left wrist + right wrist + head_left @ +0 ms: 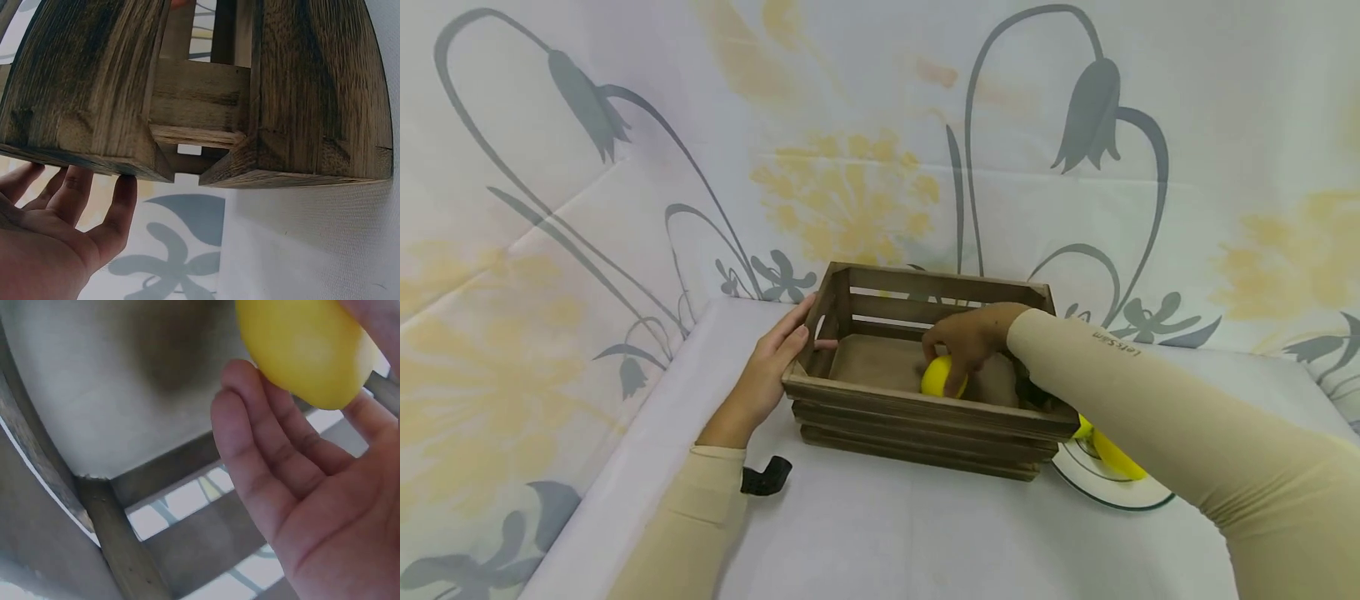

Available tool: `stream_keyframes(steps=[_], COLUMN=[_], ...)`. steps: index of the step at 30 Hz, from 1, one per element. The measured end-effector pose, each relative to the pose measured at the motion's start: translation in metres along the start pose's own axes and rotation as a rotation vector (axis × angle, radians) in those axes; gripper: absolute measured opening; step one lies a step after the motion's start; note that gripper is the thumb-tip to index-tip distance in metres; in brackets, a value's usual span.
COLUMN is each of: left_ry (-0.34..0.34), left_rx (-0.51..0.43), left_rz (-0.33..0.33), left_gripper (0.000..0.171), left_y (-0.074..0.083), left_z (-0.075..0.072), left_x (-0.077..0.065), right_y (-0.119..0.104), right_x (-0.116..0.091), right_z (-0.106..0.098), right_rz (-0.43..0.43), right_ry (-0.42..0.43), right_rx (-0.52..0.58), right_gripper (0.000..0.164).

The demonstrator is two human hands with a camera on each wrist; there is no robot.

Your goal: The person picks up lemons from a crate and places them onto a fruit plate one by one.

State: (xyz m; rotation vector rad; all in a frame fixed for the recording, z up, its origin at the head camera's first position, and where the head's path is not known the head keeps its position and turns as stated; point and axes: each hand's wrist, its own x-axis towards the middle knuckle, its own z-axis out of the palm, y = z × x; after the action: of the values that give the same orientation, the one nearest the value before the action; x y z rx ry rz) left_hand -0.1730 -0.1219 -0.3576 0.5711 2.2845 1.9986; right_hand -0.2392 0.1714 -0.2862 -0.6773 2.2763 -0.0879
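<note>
A brown slatted wooden crate [925, 404] stands on the white-covered table. My left hand [763, 367] is at its left end, with straight fingers against the outer wall and one fingertip showing through the slot. In the left wrist view, several fingers [72, 194] touch the crate's edge. Reaching down inside the crate, my right hand [970, 337] holds a yellow lemon [936, 377] close over the crate's floor. The right wrist view shows the lemon [306, 347] between thumb and fingers, near the slatted wall.
To the right, partly under my right forearm, a white plate [1120, 493] with a dark green rim bears more yellow fruit [1116, 457]. A black wrist camera [767, 477] sticks out beside my left wrist. Behind the crate hangs a flower-patterned cloth [865, 192].
</note>
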Motion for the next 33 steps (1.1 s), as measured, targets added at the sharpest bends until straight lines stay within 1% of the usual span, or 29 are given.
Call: stream_keyframes(steps=[3, 5, 10, 12, 15, 18, 23, 29, 33], left_ry=[-0.013, -0.015, -0.015, -0.022, -0.022, -0.013, -0.011, -0.017, -0.009], left_rx=[-0.018, -0.014, -0.011, -0.015, -0.009, -0.01, -0.004, -0.019, -0.014], left_rz=[-0.012, -0.015, -0.011, -0.014, -0.024, -0.024, -0.005, -0.006, -0.002], left_gripper=[0.051, 0.052, 0.053, 0.053, 0.053, 0.053, 0.053, 0.054, 0.053], left_y=[0.002, 0.002, 0.004, 0.004, 0.003, 0.002, 0.0, -0.003, -0.001], left_z=[0.001, 0.002, 0.003, 0.003, 0.003, 0.003, -0.001, -0.003, -0.005], left_x=[0.001, 0.0, 0.002, 0.002, 0.001, 0.0, 0.001, -0.001, -0.001], right_y=[-0.001, -0.002, -0.005, -0.006, -0.01, -0.013, -0.012, -0.01, -0.009], right_x=[-0.011, -0.019, -0.044, -0.054, -0.069, -0.085, -0.108, -0.135, -0.15], right_z=[-0.008, -0.014, -0.027, -0.029, -0.03, -0.028, -0.023, -0.004, 0.009], right_rz=[-0.044, -0.078, -0.151, -0.177, -0.189, -0.197, -0.226, -0.206, -0.194], right_ry=[0.072, 0.125, 0.279, 0.341, 0.446, 0.554, 0.722, 0.939, 1.061], right_rx=[-0.043, -0.036, 0.049, 0.072, 0.101, 0.141, 0.224, 0.294, 0.334], right_gripper=[0.049, 0.048, 0.045, 0.046, 0.049, 0.051, 0.051, 0.05, 0.051])
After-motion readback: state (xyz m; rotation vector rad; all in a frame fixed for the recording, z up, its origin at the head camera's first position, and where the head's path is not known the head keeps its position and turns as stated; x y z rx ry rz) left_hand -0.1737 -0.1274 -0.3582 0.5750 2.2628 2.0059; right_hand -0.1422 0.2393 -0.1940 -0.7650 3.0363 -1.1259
